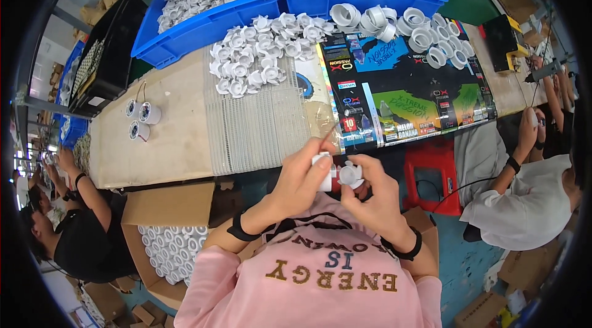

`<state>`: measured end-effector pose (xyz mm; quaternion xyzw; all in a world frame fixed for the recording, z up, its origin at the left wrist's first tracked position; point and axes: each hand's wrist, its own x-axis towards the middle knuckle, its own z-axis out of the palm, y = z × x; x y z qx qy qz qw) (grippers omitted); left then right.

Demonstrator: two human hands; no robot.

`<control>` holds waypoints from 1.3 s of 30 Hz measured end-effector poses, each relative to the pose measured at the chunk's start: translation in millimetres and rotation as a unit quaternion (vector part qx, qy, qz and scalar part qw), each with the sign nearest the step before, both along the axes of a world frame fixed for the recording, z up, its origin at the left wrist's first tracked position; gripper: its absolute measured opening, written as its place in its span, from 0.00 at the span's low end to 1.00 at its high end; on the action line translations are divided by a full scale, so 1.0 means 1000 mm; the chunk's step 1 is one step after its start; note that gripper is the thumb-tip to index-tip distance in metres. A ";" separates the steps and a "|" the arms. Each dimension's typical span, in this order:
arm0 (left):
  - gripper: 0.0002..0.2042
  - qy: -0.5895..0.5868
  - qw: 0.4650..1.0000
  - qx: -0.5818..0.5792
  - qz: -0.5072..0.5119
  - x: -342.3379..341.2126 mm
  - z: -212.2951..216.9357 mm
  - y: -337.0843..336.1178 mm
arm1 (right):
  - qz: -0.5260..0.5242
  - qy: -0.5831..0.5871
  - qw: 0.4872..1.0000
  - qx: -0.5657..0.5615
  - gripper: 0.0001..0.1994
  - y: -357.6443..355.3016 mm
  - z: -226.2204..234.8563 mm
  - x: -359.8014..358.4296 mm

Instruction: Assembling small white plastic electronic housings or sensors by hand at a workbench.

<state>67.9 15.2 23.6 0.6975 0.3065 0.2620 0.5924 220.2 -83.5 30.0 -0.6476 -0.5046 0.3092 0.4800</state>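
Grips (336,175) on white plastic fittings (343,175)

Pink top on the person, and across the chest runs lettering, part in gold sequins and part in dark outlined letters, with a thin dark cord looping over the fabric near the neckline. Bare forearms come up from the sleeves, and there's a black band around the left wrist, another black band on the right. Both the left hand (300,175) and the right hand (377,195) are ungloved.

Bare tabletop (172,143) beside white parts (259,57)
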 end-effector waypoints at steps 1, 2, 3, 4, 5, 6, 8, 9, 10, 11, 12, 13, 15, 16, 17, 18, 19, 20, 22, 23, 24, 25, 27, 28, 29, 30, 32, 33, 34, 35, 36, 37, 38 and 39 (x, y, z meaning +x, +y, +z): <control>0.19 -0.002 0.999 0.046 0.014 0.005 0.002 -0.003 | 0.028 -0.035 0.999 0.001 0.23 0.001 0.001 -0.001; 0.19 -0.002 0.999 0.045 0.016 0.005 0.002 -0.003 | 0.057 -0.070 0.996 0.002 0.22 0.002 0.001 -0.001; 0.17 0.011 0.998 0.065 0.005 0.004 0.001 -0.004 | 0.062 -0.067 0.996 -0.008 0.21 0.002 0.002 -0.003; 0.16 0.024 0.996 0.085 -0.005 0.003 0.001 -0.005 | 0.064 -0.066 0.996 -0.009 0.21 0.001 0.001 -0.004; 0.16 0.025 0.996 0.084 -0.003 0.002 0.001 -0.005 | 0.075 -0.065 0.995 -0.013 0.21 0.001 0.001 -0.004; 0.15 0.030 0.995 0.098 -0.009 0.002 0.002 -0.005 | 0.086 -0.063 0.994 -0.017 0.21 0.002 0.000 -0.004; 0.14 0.035 0.993 0.113 -0.013 0.002 0.003 -0.006 | 0.082 -0.056 0.995 -0.014 0.21 0.001 -0.002 -0.005; 0.13 0.042 0.991 0.124 -0.016 0.001 0.003 -0.006 | 0.076 -0.048 0.996 -0.010 0.20 0.000 -0.003 -0.006; 0.13 0.049 0.989 0.135 -0.020 0.001 0.003 -0.006 | 0.077 -0.048 0.996 -0.010 0.20 0.000 -0.004 -0.006; 0.13 0.049 0.989 0.136 -0.019 0.001 0.003 -0.006 | 0.080 -0.040 0.996 -0.014 0.20 0.000 -0.004 -0.007; 0.13 0.048 0.989 0.139 -0.027 0.002 0.004 -0.006 | 0.082 -0.031 0.996 -0.018 0.20 0.000 -0.004 -0.007; 0.12 0.047 0.988 0.143 -0.036 0.002 0.004 -0.007 | 0.081 -0.031 0.996 -0.018 0.20 0.000 -0.004 -0.007; 0.12 0.045 0.987 0.147 -0.037 0.003 0.003 -0.006 | 0.085 -0.046 0.995 -0.021 0.19 0.000 -0.003 -0.006; 0.12 0.043 0.987 0.151 -0.038 0.003 0.003 -0.006 | 0.084 -0.046 0.995 -0.021 0.19 0.000 -0.003 -0.006; 0.12 0.043 0.987 0.151 -0.039 0.003 0.003 -0.006 | 0.094 -0.035 0.994 -0.032 0.21 -0.001 -0.003 -0.005; 0.12 0.042 0.986 0.151 -0.050 0.002 0.003 -0.005 | 0.107 -0.022 0.993 -0.043 0.22 -0.001 -0.002 -0.005; 0.12 0.041 0.986 0.150 -0.059 0.000 0.002 -0.005 | 0.108 -0.022 0.993 -0.042 0.22 -0.001 0.002 -0.003; 0.12 0.042 0.986 0.150 -0.058 -0.002 0.002 -0.005 | 0.156 0.022 0.985 -0.065 0.24 -0.002 0.009 0.001; 0.13 0.032 0.990 0.113 -0.072 -0.008 0.003 -0.007 | 0.204 0.065 0.973 -0.089 0.26 -0.004 0.016 0.009; 0.13 0.033 0.990 0.114 -0.071 -0.011 0.007 -0.007 | 0.226 0.184 0.949 -0.122 0.26 -0.006 0.017 0.013; 0.12 0.024 0.992 0.077 -0.101 -0.012 0.016 -0.008 | 0.242 0.299 0.910 -0.155 0.27 -0.009 0.017 0.016; 0.12 0.015 0.990 0.041 -0.132 -0.013 0.021 -0.009 | 0.263 0.300 0.908 -0.127 0.27 -0.011 0.013 0.018; 0.13 -0.012 0.991 0.044 -0.125 -0.012 0.020 -0.016 | 0.259 0.315 0.901 -0.149 0.28 -0.014 0.017 0.019; 0.15 -0.037 0.991 0.046 -0.120 -0.011 0.020 -0.018 | 0.254 0.331 0.893 -0.171 0.28 -0.015 0.019 0.019; 0.18 -0.054 0.988 0.069 -0.124 -0.012 0.015 -0.019 | 0.256 0.329 0.893 -0.172 0.28 -0.016 0.019 0.019; 0.18 -0.054 0.989 0.071 -0.121 -0.012 0.017 -0.020 | 0.254 0.334 0.891 -0.172 0.28 -0.016 0.019 0.017; 0.19 -0.040 0.990 0.041 -0.131 -0.014 0.021 -0.022 | 0.256 0.336 0.890 -0.172 0.29 -0.014 0.021 0.015; 0.19 -0.040 0.990 0.045 -0.128 -0.015 0.020 -0.023 | 0.260 0.341 0.888 -0.169 0.29 -0.012 0.024 0.013; 0.19 -0.074 0.989 0.028 -0.125 -0.016 0.018 -0.024 | 0.264 0.345 0.885 -0.166 0.28 -0.010 0.027 0.012; 0.20 -0.108 0.986 0.012 -0.122 -0.018 0.016 -0.024 | 0.286 0.348 0.882 -0.140 0.31 -0.008 0.030 0.008; 0.20 -0.110 0.986 0.017 -0.121 -0.020 0.016 -0.023 | 0.289 0.344 0.883 -0.137 0.31 -0.004 0.032 0.007; 0.20 -0.080 0.990 0.037 -0.108 -0.025 0.015 -0.020 | 0.292 0.326 0.886 -0.151 0.32 0.002 0.033 0.005; 0.20 -0.051 0.993 0.058 -0.094 -0.029 0.014 -0.017 | 0.296 0.307 0.890 -0.165 0.34 0.009 0.035 0.002; 0.19 -0.010 0.994 0.072 -0.077 -0.031 0.010 -0.011 | 0.276 0.294 0.894 -0.194 0.36 0.017 0.030 -0.002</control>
